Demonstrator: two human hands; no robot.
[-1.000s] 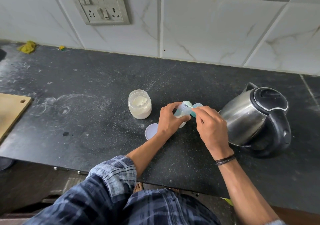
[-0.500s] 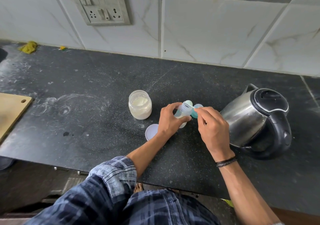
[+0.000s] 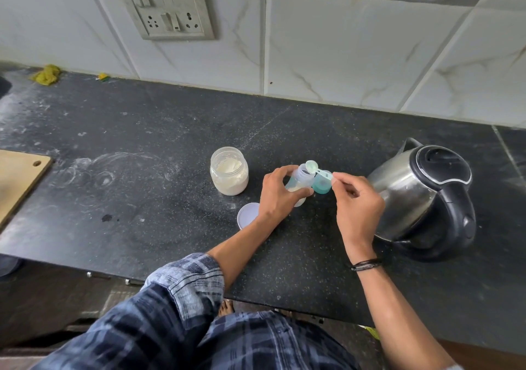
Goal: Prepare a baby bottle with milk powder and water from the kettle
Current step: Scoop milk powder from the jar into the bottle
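Note:
My left hand [image 3: 280,191] grips a small clear baby bottle [image 3: 302,176] standing on the black counter, with pale powder in its base. My right hand [image 3: 357,201] pinches the handle of a pale green scoop [image 3: 316,168], whose bowl sits over the bottle's open mouth. A teal bottle cap [image 3: 321,186] stands just right of the bottle. An open jar of milk powder [image 3: 229,174] sits to the left, its white lid [image 3: 247,215] lying flat beside my left wrist. The steel kettle [image 3: 421,196] with a black lid and handle stands at the right.
A wooden cutting board [image 3: 20,179] lies at the counter's left edge. A switch and socket panel [image 3: 166,8] is on the tiled wall. A yellow cloth scrap [image 3: 47,74] lies at the back left. The counter's front edge [image 3: 113,270] runs close to my body.
My right hand has drawn back to the right, so the scoop now shows lifted over the bottle's mouth. My left hand still holds the bottle in place.

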